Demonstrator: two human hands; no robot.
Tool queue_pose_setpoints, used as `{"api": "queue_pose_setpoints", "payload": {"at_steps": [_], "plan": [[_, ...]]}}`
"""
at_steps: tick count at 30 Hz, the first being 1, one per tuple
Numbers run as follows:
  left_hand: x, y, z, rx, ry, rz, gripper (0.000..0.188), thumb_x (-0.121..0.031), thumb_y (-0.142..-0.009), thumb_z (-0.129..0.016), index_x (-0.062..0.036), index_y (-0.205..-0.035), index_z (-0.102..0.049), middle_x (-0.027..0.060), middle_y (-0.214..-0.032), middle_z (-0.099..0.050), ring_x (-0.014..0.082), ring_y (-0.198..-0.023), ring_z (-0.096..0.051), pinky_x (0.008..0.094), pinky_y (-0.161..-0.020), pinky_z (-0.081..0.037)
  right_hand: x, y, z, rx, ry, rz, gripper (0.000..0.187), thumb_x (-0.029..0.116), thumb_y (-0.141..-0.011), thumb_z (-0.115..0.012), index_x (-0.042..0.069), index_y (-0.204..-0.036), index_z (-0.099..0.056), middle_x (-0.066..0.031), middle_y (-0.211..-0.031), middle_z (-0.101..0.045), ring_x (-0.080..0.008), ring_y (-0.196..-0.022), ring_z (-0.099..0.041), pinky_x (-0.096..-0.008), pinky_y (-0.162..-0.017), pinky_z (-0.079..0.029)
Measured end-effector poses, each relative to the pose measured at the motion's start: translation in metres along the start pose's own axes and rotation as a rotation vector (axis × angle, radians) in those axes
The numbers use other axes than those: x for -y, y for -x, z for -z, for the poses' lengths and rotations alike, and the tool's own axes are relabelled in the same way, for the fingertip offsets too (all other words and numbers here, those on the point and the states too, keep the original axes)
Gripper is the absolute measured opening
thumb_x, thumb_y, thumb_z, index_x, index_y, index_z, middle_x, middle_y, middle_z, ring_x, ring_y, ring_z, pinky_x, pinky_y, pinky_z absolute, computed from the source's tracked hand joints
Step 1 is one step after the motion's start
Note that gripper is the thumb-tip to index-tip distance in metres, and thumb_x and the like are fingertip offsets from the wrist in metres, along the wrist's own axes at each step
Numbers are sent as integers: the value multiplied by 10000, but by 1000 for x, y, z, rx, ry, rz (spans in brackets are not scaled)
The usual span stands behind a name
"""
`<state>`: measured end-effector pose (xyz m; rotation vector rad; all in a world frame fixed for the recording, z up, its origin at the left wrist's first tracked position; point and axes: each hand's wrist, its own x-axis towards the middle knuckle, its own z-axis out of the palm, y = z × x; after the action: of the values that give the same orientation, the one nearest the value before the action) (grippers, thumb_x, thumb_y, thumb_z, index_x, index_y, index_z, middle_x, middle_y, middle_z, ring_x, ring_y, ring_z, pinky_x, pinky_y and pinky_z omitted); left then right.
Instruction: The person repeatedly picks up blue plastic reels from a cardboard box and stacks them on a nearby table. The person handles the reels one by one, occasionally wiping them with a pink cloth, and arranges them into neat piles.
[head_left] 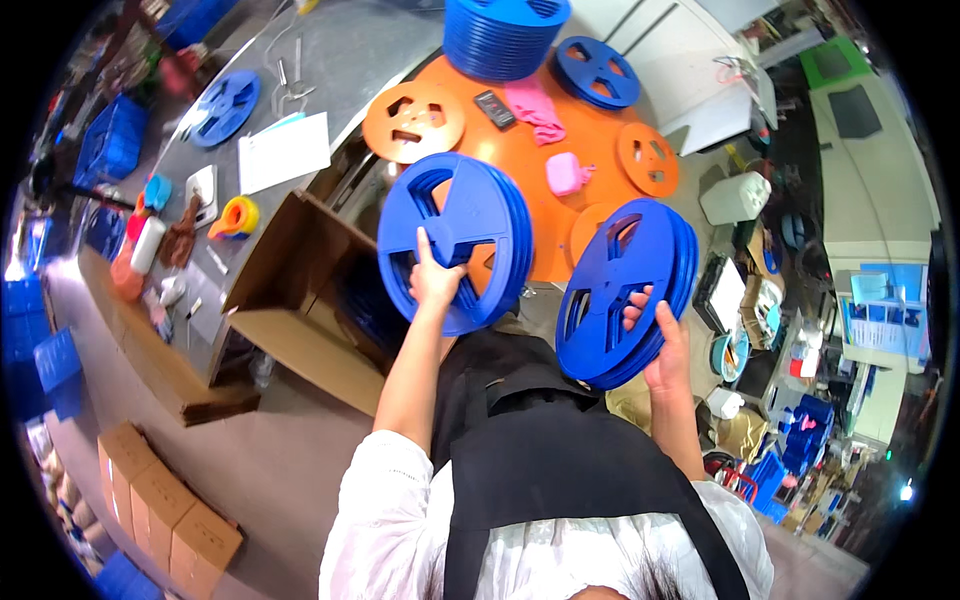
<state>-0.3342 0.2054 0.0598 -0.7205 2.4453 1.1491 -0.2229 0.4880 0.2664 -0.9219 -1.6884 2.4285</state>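
Note:
A stack of blue plastic reels [470,212] is in my left hand [437,282], whose fingers reach into the openings of the near face with the index finger stretched over it. Further right, my right hand [662,340] grips a second stack of blue plastic reels [612,290] by its side, with the thumb outside and fingers in an opening. Both stacks are tilted on edge and held apart in front of my black apron [560,460]. Behind them is an orange round tabletop [455,75]. Below and left of my left hand stands an open cardboard box [310,350] with blue reels in its shaded inside.
On the orange top are a tall blue reel stack [500,45], a lower blue pile [597,72], orange discs [415,120], a pink cloth [535,110] and a dark remote [495,110]. A grey table [350,50] with paper and tape lies left. Closed cartons [165,505] stand lower left.

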Motion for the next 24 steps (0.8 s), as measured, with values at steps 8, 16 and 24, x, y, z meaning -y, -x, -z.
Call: {"api": "queue_pose_setpoints", "payload": {"at_steps": [8, 16, 24], "plan": [[-16, -41, -40, 14, -10, -60, 1087, -392, -640, -773, -269, -1499, -118, 223, -1210, -580, 390, -1090, -579, 522, -932, -417, 9, -4, 22, 28, -62, 31, 438, 286, -929, -552, -10, -1247, -495, -157, -1069, -637, -239, -894, -652, -362, -784, -548], [20, 50, 97, 624, 1403, -133, 621, -255, -886, -590, 12, -1390, -345, 199, -1209, -566, 282, -1074, -585, 394, -935, -485, 11, -19, 59, 181, -370, 49, 577, 440, -947, -479, -1, -1316, -442, -107, -989, -634, -192, -810, -626, -324, -725, -518], [74, 121, 119, 561, 1995, -120, 677, -565, -860, -567, -41, -1271, -445, 134, -1126, -583, 263, -1081, -580, 394, -974, -480, 6, -37, 22, 342, -329, -5, 527, 355, -975, -465, -12, -1347, -400, -112, -1098, -617, -182, -880, -623, -310, -760, -529]]}}
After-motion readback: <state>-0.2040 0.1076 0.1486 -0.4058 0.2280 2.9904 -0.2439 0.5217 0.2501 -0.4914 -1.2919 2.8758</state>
